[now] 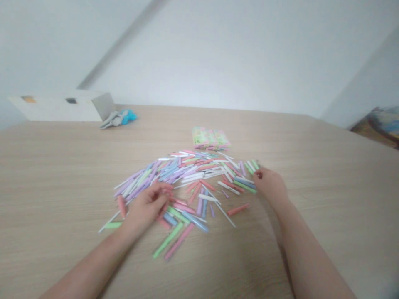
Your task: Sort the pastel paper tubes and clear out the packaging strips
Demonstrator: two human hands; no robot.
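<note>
Many slim pastel pieces that look like pen barrels, mixed with thin white sticks, lie in a loose heap point(193, 174) on the table. My left hand point(149, 203) rests low over the heap's near left part, thumb and fingers curled together. Pink pieces lie right by its fingertips, and blur hides what is in its grip. At the heap's right edge my right hand point(271, 185) has its fingers pinched. Its fingertips touch or nearly touch a small row of green and white pieces point(252, 166); what they hold is hidden. A green barrel point(168, 240) and a pink barrel point(179, 241) lie nearest me.
Behind the heap stand small stacks of green and pink printed cards or packets point(211, 138). A long white box point(62, 109) is at the back left, with a grey and blue cloth-like bundle point(120, 118) beside it. The wooden table point(327, 174) meets a pale wall point(233, 54).
</note>
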